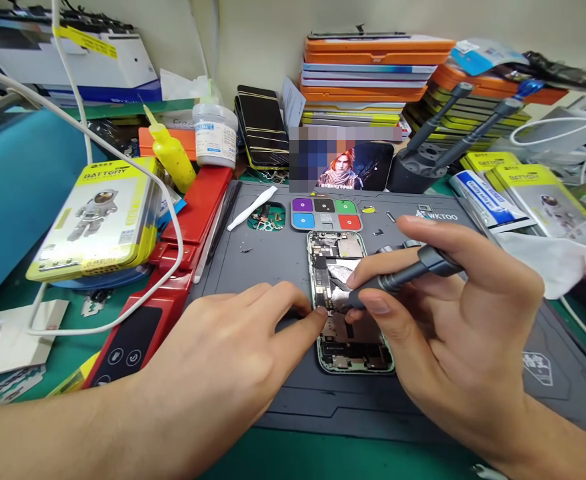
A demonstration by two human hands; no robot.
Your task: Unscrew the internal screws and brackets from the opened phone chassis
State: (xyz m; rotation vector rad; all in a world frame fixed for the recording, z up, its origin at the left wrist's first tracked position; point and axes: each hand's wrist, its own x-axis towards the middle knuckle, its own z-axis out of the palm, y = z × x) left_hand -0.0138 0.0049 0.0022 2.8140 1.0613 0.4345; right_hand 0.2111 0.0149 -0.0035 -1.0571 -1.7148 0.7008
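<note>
An opened phone (357,327) lies on the grey work mat, its inner parts exposed and its frame pale green. My left hand (243,340) is closed at the phone's left edge, thumb tip on the inner parts and the index finger bent beside the frame; its other fingertips are hidden. A dark grey pen-style screwdriver (397,277) is gripped between the thumb and fingers of my right hand (453,327). It slants down to the left over the middle of the phone. My fingers hide its tip.
A magnetic screw tray (327,215) with coloured squares lies above the phone, beside a white spudger (253,208). A red device (173,280) and battery boxes (95,217) stand left. Behind are a lit phone screen (345,167) and a screwdriver holder (417,170). A white cable (173,220) loops at left.
</note>
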